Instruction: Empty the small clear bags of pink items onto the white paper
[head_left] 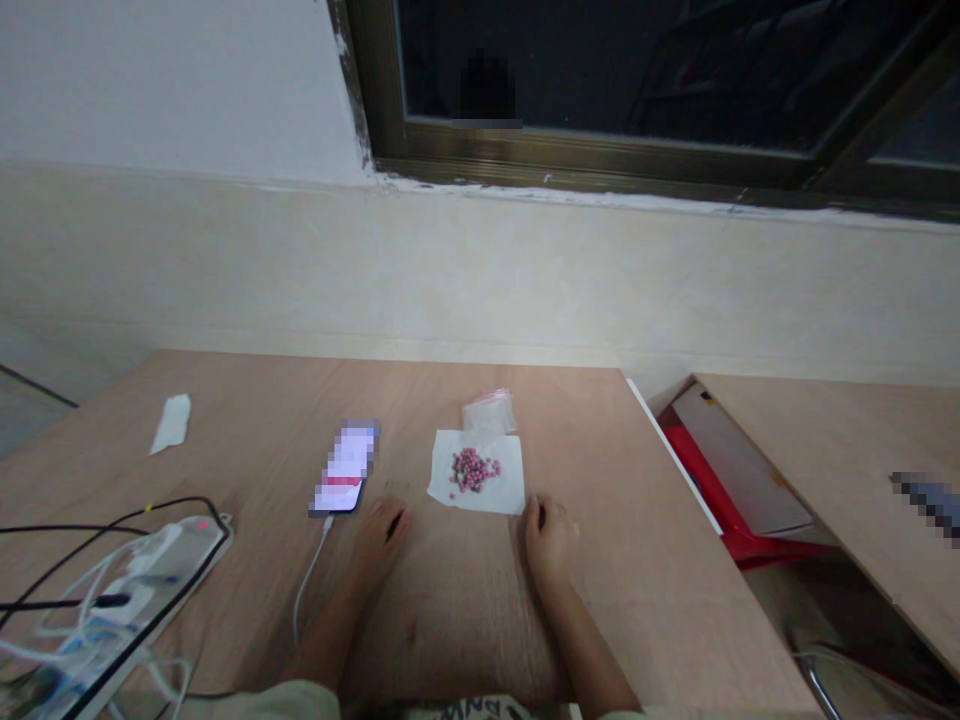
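Note:
My left hand (381,532) rests on the wooden table, its fingers curled in and a dark gap beside the thumb; nothing shows in it. It lies just right of a phone (346,468) with a lit screen. My right hand (553,540) is likewise curled and rests by the lower right corner of a white paper sheet (442,480). On that sheet lies a loose pile of small pink beads (471,469). Behind the sheet, touching its top edge, is a clear zip bag (491,412); its contents cannot be made out.
A white cable (306,580) runs from the phone. At the left stands a power strip (161,570) with tangled cords. A folded white tissue (172,422) lies at the back left. Past the table's right edge are a red stool (694,475) and another table (840,430).

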